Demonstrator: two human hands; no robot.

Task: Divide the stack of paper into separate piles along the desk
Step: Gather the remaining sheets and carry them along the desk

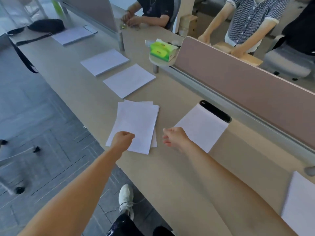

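Gripping fanned paper pile (136, 120), left hand (123, 138); long axis away

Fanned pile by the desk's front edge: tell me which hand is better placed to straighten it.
Left. The left hand grips the fanned pile at its near edge; the right hand hangs beside it, empty.

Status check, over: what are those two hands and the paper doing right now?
Left hand pinching near corner of loose pile. Right hand empty, relaxed, beside it. Five neater piles along desk. Nothing blocking.
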